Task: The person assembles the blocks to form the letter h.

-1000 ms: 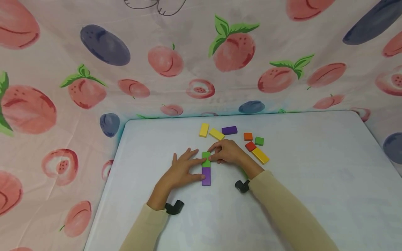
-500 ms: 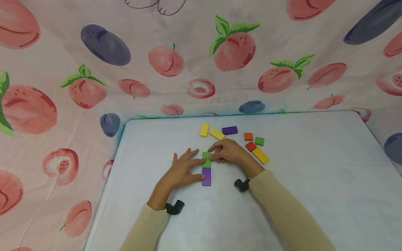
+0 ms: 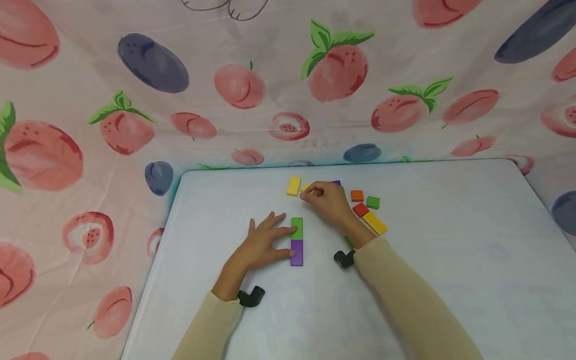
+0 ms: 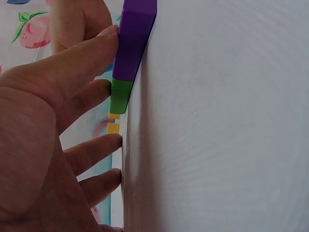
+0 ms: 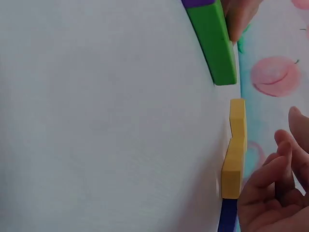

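A purple block (image 3: 296, 257) and a green block (image 3: 297, 222) lie end to end in a line on the white table. My left hand (image 3: 260, 246) rests beside them, fingers spread, its thumb touching the purple block and its index fingertip on the green one. Farther back, my right hand (image 3: 332, 204) hovers over a yellow block (image 3: 306, 188), fingers loosely bent. In the right wrist view nothing sits between those fingers, and the same yellow block (image 5: 232, 169) is seen apart from them. The right hand partly covers a dark purple block (image 3: 337, 183).
Another yellow block (image 3: 294, 186) lies at the back. Right of my right hand are an orange block (image 3: 357, 195), a green cube (image 3: 373, 202), a red block (image 3: 360, 209) and a long yellow block (image 3: 375, 223). A green piece (image 3: 348, 242) shows partly under the right wrist.
My right hand has left the green block and moved back, over the yellow and dark purple blocks. The left hand stays in place on the line of blocks.
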`<state>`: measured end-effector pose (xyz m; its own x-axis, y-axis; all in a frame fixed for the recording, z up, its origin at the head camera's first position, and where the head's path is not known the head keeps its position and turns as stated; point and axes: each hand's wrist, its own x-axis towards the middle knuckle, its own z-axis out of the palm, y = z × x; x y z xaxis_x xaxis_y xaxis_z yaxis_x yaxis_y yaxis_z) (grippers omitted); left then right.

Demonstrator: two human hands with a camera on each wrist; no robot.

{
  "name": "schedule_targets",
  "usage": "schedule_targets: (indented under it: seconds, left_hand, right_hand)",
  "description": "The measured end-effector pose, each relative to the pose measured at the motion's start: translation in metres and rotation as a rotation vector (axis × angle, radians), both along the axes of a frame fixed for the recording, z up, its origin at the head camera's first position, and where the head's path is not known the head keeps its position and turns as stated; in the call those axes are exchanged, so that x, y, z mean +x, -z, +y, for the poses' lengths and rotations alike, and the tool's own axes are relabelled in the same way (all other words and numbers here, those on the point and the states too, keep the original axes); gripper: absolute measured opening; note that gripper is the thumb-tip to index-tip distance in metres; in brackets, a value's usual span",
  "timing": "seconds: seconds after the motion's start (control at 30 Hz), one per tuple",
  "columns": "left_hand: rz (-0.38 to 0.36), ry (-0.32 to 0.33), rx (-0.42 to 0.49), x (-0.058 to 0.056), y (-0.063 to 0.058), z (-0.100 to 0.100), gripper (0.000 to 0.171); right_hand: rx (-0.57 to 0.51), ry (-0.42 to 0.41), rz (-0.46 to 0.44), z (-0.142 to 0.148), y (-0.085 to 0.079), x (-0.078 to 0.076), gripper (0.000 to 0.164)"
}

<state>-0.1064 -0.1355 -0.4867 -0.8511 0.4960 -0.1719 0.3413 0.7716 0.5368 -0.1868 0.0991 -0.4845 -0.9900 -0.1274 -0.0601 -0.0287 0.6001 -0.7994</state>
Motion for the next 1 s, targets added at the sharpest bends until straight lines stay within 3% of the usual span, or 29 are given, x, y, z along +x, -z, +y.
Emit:
schedule_targets:
  seconds: [0.13,0.3,0.7,1.0]
  left_hand:
    - [0.001,0.002,0.001,0.000,-0.001,0.000,0.061]
    - [0.004,0.004,0.008,0.000,-0.001,0.000,0.061]
    - [-0.008,-0.002,0.008,0.000,-0.001,0.000,0.061]
    - [0.004,0.005,0.001,-0.001,0.001,0.000,0.063]
  right_hand:
    - [0.025,0.000,0.085,-0.002,-0.005,-0.011,0.027]
    - [0.109,-0.042,0.109,-0.001,-0.009,-0.025,0.037]
    - [0.313,-0.086,-0.045,-0.012,-0.017,-0.044,0.052]
    - [0.378,-0.062,-0.102,-0.015,-0.007,-0.048,0.055]
